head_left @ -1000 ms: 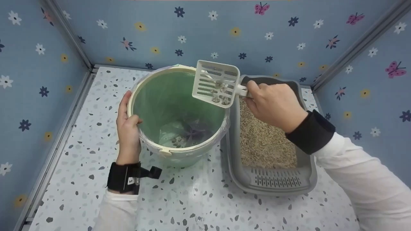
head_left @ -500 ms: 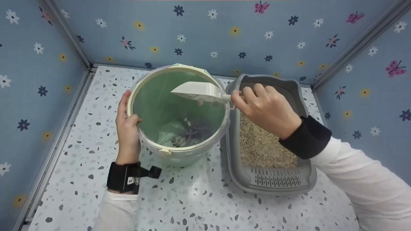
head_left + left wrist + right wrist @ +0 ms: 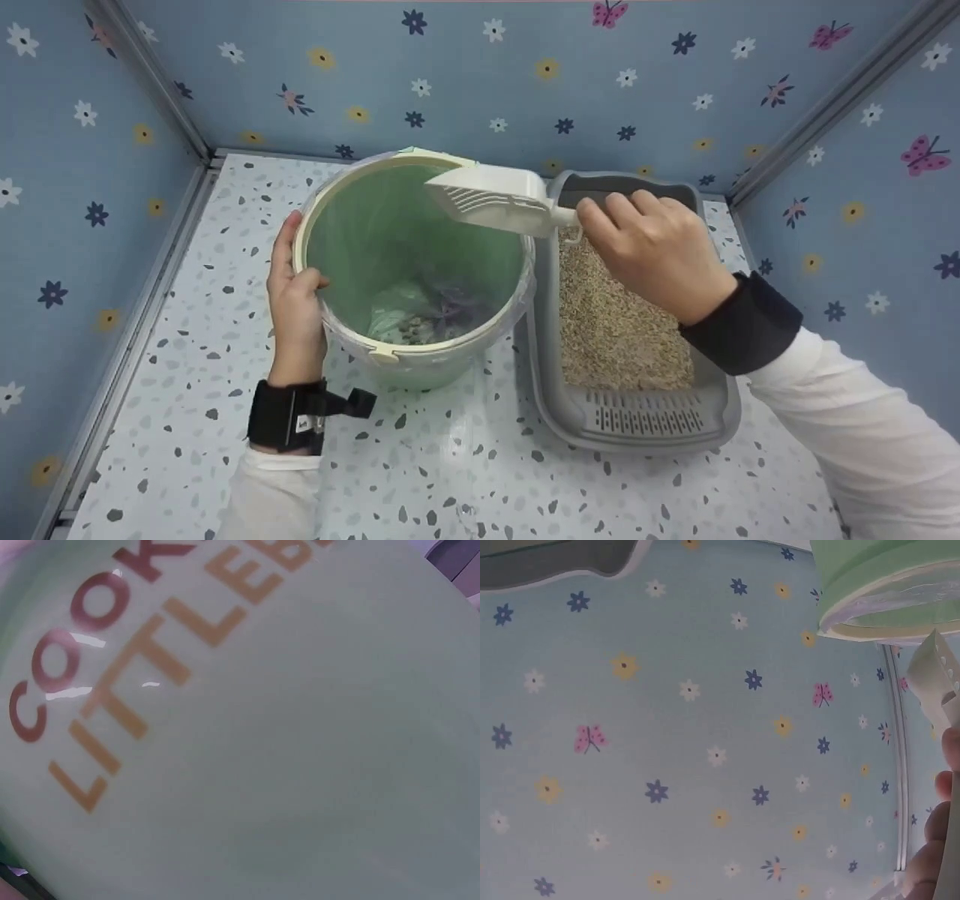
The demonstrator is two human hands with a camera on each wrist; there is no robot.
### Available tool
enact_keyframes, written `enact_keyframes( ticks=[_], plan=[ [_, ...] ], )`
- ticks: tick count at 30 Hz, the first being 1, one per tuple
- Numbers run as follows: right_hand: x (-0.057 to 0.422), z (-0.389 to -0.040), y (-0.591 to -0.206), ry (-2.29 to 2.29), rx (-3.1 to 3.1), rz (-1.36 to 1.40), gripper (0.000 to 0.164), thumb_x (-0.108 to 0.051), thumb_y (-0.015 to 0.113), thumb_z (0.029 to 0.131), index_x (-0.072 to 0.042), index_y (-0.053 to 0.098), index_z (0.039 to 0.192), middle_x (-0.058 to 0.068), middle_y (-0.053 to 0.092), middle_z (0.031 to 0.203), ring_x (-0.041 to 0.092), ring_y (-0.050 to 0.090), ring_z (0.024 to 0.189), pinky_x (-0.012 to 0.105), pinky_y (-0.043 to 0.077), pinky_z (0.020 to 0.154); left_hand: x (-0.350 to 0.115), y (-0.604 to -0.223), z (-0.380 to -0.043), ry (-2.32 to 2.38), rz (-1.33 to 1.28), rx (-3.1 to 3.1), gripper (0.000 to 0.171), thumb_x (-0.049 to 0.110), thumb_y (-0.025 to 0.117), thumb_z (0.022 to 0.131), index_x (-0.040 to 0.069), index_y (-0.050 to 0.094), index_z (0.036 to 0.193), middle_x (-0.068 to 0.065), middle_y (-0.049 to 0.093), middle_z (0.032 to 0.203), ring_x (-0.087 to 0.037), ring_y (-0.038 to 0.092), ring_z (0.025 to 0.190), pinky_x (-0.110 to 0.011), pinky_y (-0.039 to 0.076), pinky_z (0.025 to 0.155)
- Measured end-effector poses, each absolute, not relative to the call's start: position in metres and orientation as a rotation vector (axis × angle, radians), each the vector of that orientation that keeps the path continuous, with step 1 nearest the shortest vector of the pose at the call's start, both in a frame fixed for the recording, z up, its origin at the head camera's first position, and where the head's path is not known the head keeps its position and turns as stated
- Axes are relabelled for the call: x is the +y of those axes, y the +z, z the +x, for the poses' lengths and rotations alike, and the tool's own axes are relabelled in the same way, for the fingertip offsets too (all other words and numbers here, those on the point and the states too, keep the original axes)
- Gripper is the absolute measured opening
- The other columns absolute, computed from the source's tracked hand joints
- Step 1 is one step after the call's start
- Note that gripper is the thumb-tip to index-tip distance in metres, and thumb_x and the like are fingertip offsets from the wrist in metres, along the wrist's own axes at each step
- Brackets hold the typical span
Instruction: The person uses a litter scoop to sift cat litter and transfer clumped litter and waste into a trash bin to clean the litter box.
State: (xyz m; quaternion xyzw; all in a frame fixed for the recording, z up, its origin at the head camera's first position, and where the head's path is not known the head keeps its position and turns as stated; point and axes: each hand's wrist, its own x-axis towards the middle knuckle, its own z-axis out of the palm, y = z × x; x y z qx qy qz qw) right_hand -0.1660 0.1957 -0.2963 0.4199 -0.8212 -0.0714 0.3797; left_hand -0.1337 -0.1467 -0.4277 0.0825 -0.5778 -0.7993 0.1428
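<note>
My left hand holds the left rim of a pale green bucket, thumb over the edge and fingers along the outside. A clear liner covers the bucket's rim, and several litter clumps lie at its bottom. In my right hand is the handle of a white slotted litter scoop, tilted on its side over the bucket's right rim. No clumps show on the scoop's visible side. The bucket's lettered wall fills the left wrist view. At the right wrist view's edge, my fingers curl at the scoop's handle.
Right of the bucket stands a grey litter box with tan litter in it and a slotted front ledge. Both containers stand on a white speckled surface. Blue flowered panels enclose the back and both sides.
My right hand tipped the scoop over and clumps dropped into the bucket. Since then the scoop has lifted slightly and shifted right. The left hand stays on the rim.
</note>
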Motion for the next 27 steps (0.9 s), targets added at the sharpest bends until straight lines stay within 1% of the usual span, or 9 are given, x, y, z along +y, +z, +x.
enact_keyframes(
  ticks=[4, 7, 10, 12, 17, 21, 24, 27],
  plan=[
    [0.213, -0.166, -0.302, -0.015, -2.213, 0.925, 0.008, -0.010, 0.054, 0.088, -0.004, 0.059, 0.085, 0.004, 0.047, 0.056, 0.018, 0.036, 0.044, 0.032, 0.029, 0.036, -0.147, -0.428, -0.133, -2.316, 0.234, -1.663, 0.083, -0.016, 0.026, 0.073, 0.020, 0.029, 0.148, 0.005, 0.023, 0.154, -0.017, 0.027, 0.141, -0.045, 0.027, 0.110],
    [0.230, -0.164, -0.307, 0.035, -2.311, 0.804, 0.008, -0.013, 0.056, 0.087, -0.005, 0.057, 0.086, 0.001, 0.043, 0.054, 0.016, 0.032, 0.042, 0.031, 0.025, 0.035, -0.147, -0.428, -0.133, -2.322, 0.234, -1.653, 0.083, -0.016, 0.026, 0.074, 0.020, 0.029, 0.148, 0.004, 0.024, 0.154, -0.018, 0.027, 0.141, -0.045, 0.027, 0.110],
    [0.248, -0.162, -0.314, 0.058, -2.425, 0.687, 0.016, -0.021, 0.059, 0.089, -0.005, 0.055, 0.088, 0.002, 0.044, 0.053, 0.016, 0.034, 0.040, 0.031, 0.026, 0.035, -0.147, -0.428, -0.133, -2.326, 0.232, -1.646, 0.083, -0.016, 0.026, 0.073, 0.020, 0.029, 0.148, 0.004, 0.024, 0.154, -0.018, 0.027, 0.141, -0.045, 0.027, 0.110],
    [0.259, -0.161, -0.319, 0.076, -2.519, 0.599, 0.023, -0.027, 0.058, 0.091, -0.004, 0.054, 0.088, 0.003, 0.046, 0.053, 0.018, 0.038, 0.041, 0.033, 0.029, 0.036, -0.147, -0.428, -0.133, -2.324, 0.231, -1.649, 0.083, -0.016, 0.026, 0.073, 0.019, 0.029, 0.148, 0.004, 0.024, 0.154, -0.017, 0.027, 0.141, -0.044, 0.027, 0.111],
    [0.282, -0.158, -0.334, 0.149, -2.768, 0.332, 0.035, -0.038, 0.050, 0.095, -0.004, 0.051, 0.087, 0.006, 0.047, 0.055, 0.027, 0.046, 0.047, 0.040, 0.034, 0.040, -0.147, -0.427, -0.133, -2.317, 0.235, -1.655, 0.083, -0.017, 0.026, 0.073, 0.019, 0.029, 0.148, 0.004, 0.024, 0.154, -0.017, 0.026, 0.141, -0.043, 0.027, 0.111],
    [0.295, -0.157, -0.347, 0.210, -2.941, 0.165, 0.040, -0.042, 0.043, 0.097, -0.004, 0.049, 0.087, 0.009, 0.047, 0.059, 0.028, 0.047, 0.049, 0.039, 0.035, 0.041, -0.147, -0.427, -0.133, -2.317, 0.236, -1.649, 0.083, -0.017, 0.026, 0.074, 0.018, 0.030, 0.148, 0.004, 0.024, 0.154, -0.017, 0.026, 0.141, -0.042, 0.027, 0.111],
    [0.304, -0.157, -0.358, 0.235, -3.044, 0.071, 0.042, -0.042, 0.039, 0.098, -0.002, 0.049, 0.089, 0.013, 0.050, 0.063, 0.028, 0.048, 0.051, 0.037, 0.035, 0.040, -0.147, -0.427, -0.133, -2.313, 0.239, -1.656, 0.083, -0.017, 0.026, 0.074, 0.018, 0.029, 0.149, 0.004, 0.024, 0.154, -0.017, 0.026, 0.141, -0.040, 0.027, 0.112],
    [0.312, -0.158, -0.370, 0.252, -3.128, -0.004, 0.046, -0.041, 0.036, 0.099, 0.002, 0.050, 0.092, 0.017, 0.052, 0.068, 0.030, 0.050, 0.054, 0.037, 0.036, 0.041, -0.147, -0.428, -0.133, -2.308, 0.234, -1.670, 0.083, -0.017, 0.026, 0.073, 0.019, 0.029, 0.149, 0.004, 0.023, 0.154, -0.016, 0.025, 0.141, -0.041, 0.027, 0.111]
  ],
)
